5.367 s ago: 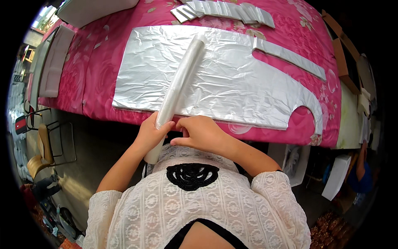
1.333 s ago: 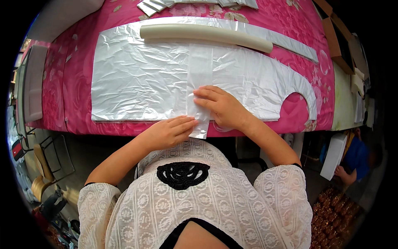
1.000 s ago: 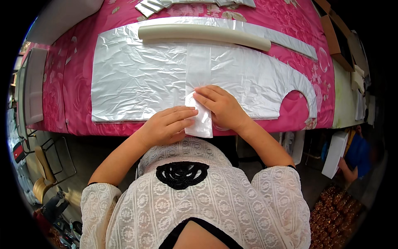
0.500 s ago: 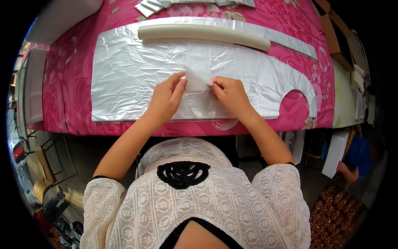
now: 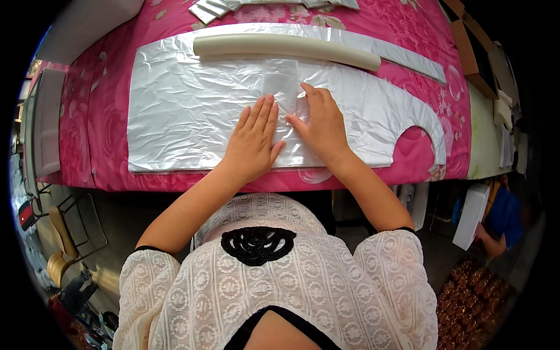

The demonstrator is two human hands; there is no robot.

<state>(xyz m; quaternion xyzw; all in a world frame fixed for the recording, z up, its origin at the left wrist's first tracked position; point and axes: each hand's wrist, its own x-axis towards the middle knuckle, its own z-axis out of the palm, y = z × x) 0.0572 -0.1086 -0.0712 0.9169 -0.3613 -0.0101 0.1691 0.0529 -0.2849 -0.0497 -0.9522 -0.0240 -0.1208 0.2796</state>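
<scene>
Pink flowered tablecloth shows left of the plastic sheets, whose near edge sits just inside the table's. Left hand lies flat on the folded strip – fingers almost together, thumb out, gripping nothing. Roll lies just beyond. Right hand has thumb and fingers spread, nothing gripped – further right, the sheets curve in around pink.

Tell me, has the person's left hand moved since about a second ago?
Yes: the left hand has moved away from the person's body, closer to the cream tube, which has stayed put on the silvery sheet.
</scene>
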